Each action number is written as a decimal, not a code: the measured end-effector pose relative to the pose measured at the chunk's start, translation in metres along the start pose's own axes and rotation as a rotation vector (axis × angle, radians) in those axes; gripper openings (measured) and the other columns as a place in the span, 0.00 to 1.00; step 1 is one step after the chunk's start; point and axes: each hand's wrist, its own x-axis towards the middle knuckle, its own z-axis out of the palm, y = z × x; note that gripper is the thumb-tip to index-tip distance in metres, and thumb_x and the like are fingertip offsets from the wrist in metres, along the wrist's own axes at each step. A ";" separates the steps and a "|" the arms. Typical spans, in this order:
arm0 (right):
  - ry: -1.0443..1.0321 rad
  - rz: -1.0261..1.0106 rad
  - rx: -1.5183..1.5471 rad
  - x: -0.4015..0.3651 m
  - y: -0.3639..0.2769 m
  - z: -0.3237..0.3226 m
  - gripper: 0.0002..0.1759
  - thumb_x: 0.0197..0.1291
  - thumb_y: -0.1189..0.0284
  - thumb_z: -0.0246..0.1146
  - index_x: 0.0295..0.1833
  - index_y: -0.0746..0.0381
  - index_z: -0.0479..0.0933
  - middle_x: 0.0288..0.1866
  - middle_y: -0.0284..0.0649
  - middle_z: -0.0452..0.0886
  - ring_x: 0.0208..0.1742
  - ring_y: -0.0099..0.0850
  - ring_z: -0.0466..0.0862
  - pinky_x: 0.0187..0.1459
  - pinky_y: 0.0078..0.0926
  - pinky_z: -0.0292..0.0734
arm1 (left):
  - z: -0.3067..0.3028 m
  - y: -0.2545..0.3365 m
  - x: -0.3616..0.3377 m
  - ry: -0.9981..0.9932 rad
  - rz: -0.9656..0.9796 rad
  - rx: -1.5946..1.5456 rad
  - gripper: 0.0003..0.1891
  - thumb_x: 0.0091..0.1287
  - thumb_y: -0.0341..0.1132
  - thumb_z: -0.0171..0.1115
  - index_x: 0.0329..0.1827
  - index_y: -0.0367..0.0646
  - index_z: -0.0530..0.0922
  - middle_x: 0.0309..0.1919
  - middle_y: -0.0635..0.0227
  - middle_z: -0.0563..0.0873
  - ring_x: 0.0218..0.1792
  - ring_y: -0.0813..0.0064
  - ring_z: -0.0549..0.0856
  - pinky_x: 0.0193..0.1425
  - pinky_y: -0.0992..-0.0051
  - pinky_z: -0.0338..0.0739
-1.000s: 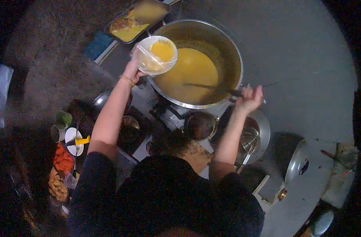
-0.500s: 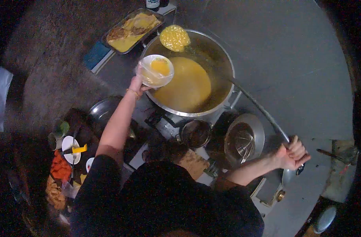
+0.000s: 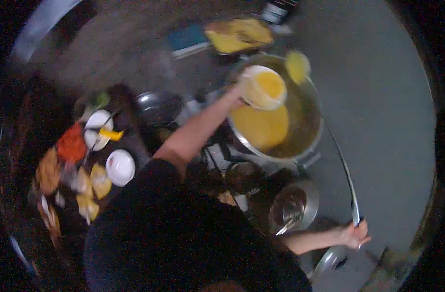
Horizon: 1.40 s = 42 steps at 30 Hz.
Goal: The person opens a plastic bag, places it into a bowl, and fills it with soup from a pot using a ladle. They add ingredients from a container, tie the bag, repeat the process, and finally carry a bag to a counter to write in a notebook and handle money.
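My left hand (image 3: 238, 93) is closed on a white bowl (image 3: 259, 100) with yellow liquid in it. I hold the bowl above the near left part of a big metal pot (image 3: 321, 109). Yellow soup (image 3: 268, 129) lies in the pot. At the lower right, my right hand (image 3: 355, 236) grips the end of a long metal handle, which runs up to the pot's right rim. The round head of this ladle (image 3: 298, 67), coated in yellow, shows at the pot's far side. Blur hides the finer detail of both hands.
Beyond the pot stand a tray of yellow food (image 3: 238, 35) and a dark bottle (image 3: 279, 10). A metal bowl with a whisk (image 3: 307, 204) lies nearer me. To the left are a white bowl (image 3: 120, 168), orange-red shreds (image 3: 71, 143) and a metal pan (image 3: 159, 107).
My view has turned, so the pot and tray appear farther right. The ladle head has shifted to the right along the pot's far side. Both hands keep their holds.
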 end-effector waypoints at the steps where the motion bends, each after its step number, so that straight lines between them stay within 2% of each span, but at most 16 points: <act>1: -0.772 0.216 0.588 0.050 0.018 -0.049 0.23 0.62 0.64 0.41 0.13 0.53 0.50 0.13 0.35 0.50 0.19 0.28 0.56 0.40 0.39 0.63 | -0.010 0.006 -0.016 0.013 0.011 0.085 0.32 0.58 0.62 0.46 0.59 0.50 0.64 0.54 0.65 0.72 0.54 0.62 0.72 0.53 0.51 0.67; 3: -0.364 0.055 0.266 -0.014 0.018 0.012 0.24 0.61 0.66 0.45 0.12 0.51 0.47 0.11 0.32 0.43 0.16 0.25 0.49 0.27 0.30 0.55 | -0.035 0.019 -0.044 -0.014 -0.003 0.092 0.31 0.58 0.61 0.46 0.58 0.51 0.65 0.54 0.66 0.72 0.54 0.63 0.73 0.53 0.51 0.68; 7: -0.297 0.122 -0.120 -0.137 0.058 0.107 0.22 0.58 0.68 0.50 0.12 0.58 0.58 0.12 0.31 0.57 0.19 0.23 0.60 0.28 0.25 0.59 | -0.060 0.060 -0.135 0.206 -0.009 0.248 0.30 0.59 0.60 0.47 0.58 0.48 0.66 0.53 0.65 0.73 0.53 0.64 0.73 0.53 0.54 0.69; 11: -1.171 -0.234 -0.438 -0.201 0.189 0.109 0.13 0.55 0.70 0.58 0.34 0.71 0.77 0.27 0.37 0.76 0.30 0.25 0.72 0.36 0.20 0.68 | -0.131 0.089 -0.245 0.351 0.167 0.290 0.32 0.61 0.57 0.46 0.60 0.42 0.62 0.51 0.65 0.74 0.50 0.70 0.75 0.49 0.63 0.74; 13: -1.539 -0.013 -0.497 -0.244 0.223 0.122 0.14 0.55 0.68 0.58 0.36 0.71 0.78 0.28 0.38 0.79 0.30 0.26 0.75 0.39 0.22 0.69 | -0.139 0.116 -0.316 0.499 0.185 0.290 0.31 0.62 0.56 0.45 0.61 0.43 0.61 0.50 0.66 0.74 0.49 0.72 0.76 0.42 0.68 0.78; 17: -1.800 -0.018 -0.877 -0.308 0.273 0.138 0.23 0.55 0.61 0.59 0.45 0.73 0.74 0.37 0.44 0.79 0.36 0.29 0.76 0.44 0.24 0.69 | -0.181 0.142 -0.431 0.758 0.247 0.436 0.29 0.65 0.55 0.40 0.65 0.47 0.56 0.59 0.66 0.66 0.58 0.73 0.67 0.60 0.69 0.65; 19: -1.755 0.140 -0.858 -0.350 0.261 0.138 0.33 0.53 0.54 0.58 0.51 0.75 0.69 0.45 0.50 0.75 0.42 0.31 0.75 0.46 0.26 0.68 | -0.211 0.144 -0.480 0.834 0.256 0.392 0.27 0.65 0.53 0.41 0.63 0.48 0.59 0.55 0.67 0.71 0.50 0.73 0.75 0.44 0.70 0.78; 21: -1.762 -0.133 -1.106 -0.391 0.242 0.147 0.36 0.53 0.49 0.55 0.51 0.73 0.69 0.51 0.51 0.73 0.50 0.41 0.72 0.51 0.35 0.65 | -0.232 0.151 -0.530 0.934 0.364 0.367 0.28 0.65 0.53 0.42 0.63 0.49 0.59 0.56 0.68 0.69 0.54 0.75 0.72 0.50 0.70 0.74; 22: -1.628 -0.623 -1.145 -0.420 0.228 0.147 0.31 0.53 0.51 0.56 0.47 0.71 0.72 0.48 0.49 0.74 0.48 0.43 0.73 0.50 0.36 0.66 | -0.230 0.153 -0.552 0.942 0.448 0.230 0.28 0.64 0.54 0.44 0.62 0.49 0.60 0.55 0.70 0.70 0.53 0.76 0.72 0.53 0.72 0.71; 23: -1.421 -1.092 -1.131 -0.454 0.207 0.148 0.27 0.54 0.53 0.56 0.43 0.69 0.74 0.44 0.47 0.76 0.46 0.45 0.74 0.48 0.37 0.67 | -0.244 0.153 -0.571 0.980 0.471 0.220 0.28 0.64 0.54 0.44 0.62 0.49 0.60 0.55 0.70 0.70 0.53 0.76 0.72 0.53 0.72 0.71; 24: -1.447 -1.092 -1.093 -0.496 0.180 0.154 0.27 0.54 0.53 0.56 0.43 0.69 0.74 0.44 0.47 0.76 0.46 0.45 0.74 0.48 0.37 0.67 | -0.265 0.152 -0.588 1.028 0.490 0.215 0.27 0.64 0.53 0.45 0.62 0.49 0.61 0.54 0.70 0.71 0.52 0.76 0.72 0.52 0.73 0.72; 26: -1.565 -0.560 -0.441 -0.570 0.135 0.171 0.19 0.54 0.58 0.57 0.35 0.66 0.76 0.35 0.45 0.77 0.40 0.45 0.75 0.44 0.36 0.68 | -0.253 0.161 -0.600 1.112 0.485 0.178 0.24 0.65 0.51 0.45 0.59 0.47 0.63 0.51 0.70 0.72 0.51 0.77 0.73 0.51 0.73 0.71; 29: -1.943 -0.367 -0.251 -0.729 0.122 0.151 0.21 0.52 0.56 0.58 0.29 0.67 0.72 0.30 0.52 0.75 0.33 0.49 0.75 0.35 0.40 0.69 | -0.286 0.166 -0.625 1.138 0.528 0.149 0.27 0.65 0.52 0.44 0.61 0.46 0.61 0.53 0.69 0.71 0.53 0.75 0.71 0.54 0.73 0.68; 32: -2.322 -0.293 -0.656 -0.831 0.081 0.135 0.32 0.56 0.50 0.50 0.50 0.69 0.65 0.39 0.58 0.76 0.43 0.51 0.76 0.43 0.45 0.69 | -0.298 0.176 -0.642 1.146 0.496 0.030 0.23 0.66 0.49 0.43 0.59 0.45 0.63 0.51 0.70 0.72 0.50 0.75 0.73 0.51 0.73 0.71; 33: -2.303 -0.264 -0.583 -0.854 0.085 0.128 0.32 0.56 0.49 0.49 0.45 0.71 0.67 0.35 0.60 0.76 0.39 0.53 0.77 0.40 0.45 0.71 | -0.291 0.184 -0.641 1.117 0.471 0.036 0.23 0.66 0.49 0.43 0.59 0.45 0.63 0.51 0.70 0.72 0.50 0.75 0.73 0.51 0.73 0.71; 42: -2.373 -0.737 -0.339 -0.954 0.164 0.099 0.17 0.54 0.65 0.55 0.33 0.72 0.74 0.31 0.54 0.78 0.35 0.48 0.79 0.37 0.40 0.74 | -0.329 0.210 -0.644 1.127 0.483 -0.188 0.25 0.66 0.51 0.42 0.61 0.46 0.60 0.54 0.68 0.71 0.52 0.70 0.73 0.53 0.69 0.72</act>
